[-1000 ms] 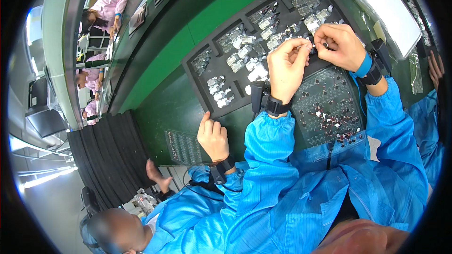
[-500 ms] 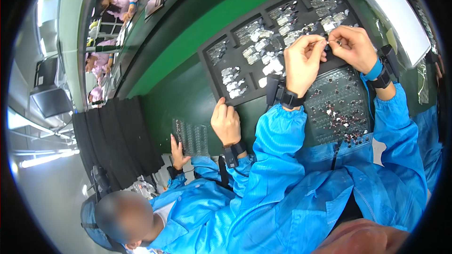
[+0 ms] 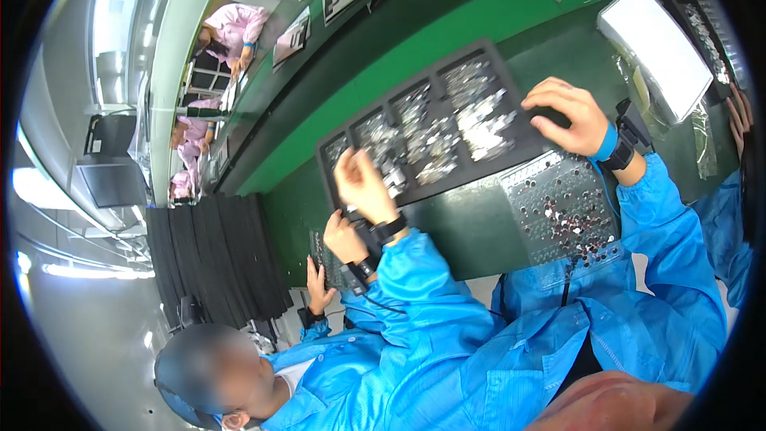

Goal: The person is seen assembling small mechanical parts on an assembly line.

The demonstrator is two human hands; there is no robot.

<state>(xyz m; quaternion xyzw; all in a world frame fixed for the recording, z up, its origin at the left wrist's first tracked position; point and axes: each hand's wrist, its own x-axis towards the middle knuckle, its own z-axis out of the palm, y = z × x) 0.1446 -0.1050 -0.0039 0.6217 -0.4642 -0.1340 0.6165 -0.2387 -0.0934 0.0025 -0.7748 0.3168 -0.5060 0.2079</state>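
Note:
A black compartment tray holds many small shiny metal parts on the green tabletop. My left hand is over its left end; motion smears the fingers, so I cannot make out whether they hold anything. Beside the tray's right edge is my right hand, fingers apart and bent toward the rim, with nothing visible in them. Nearer to me lies a clear plastic tray with small dark red and white pieces. A co-worker's hand is just below my left hand, near the tray's corner.
The co-worker's other hand rests by another clear pitted tray at left. A white box-like panel stands at the right, beside clear plastic film. Another person's hand shows at the far right edge.
My hands, earlier close together over the black tray's right part, have come apart; the left went far left. The black tray has shifted left, uncovering tabletop beside the clear tray.

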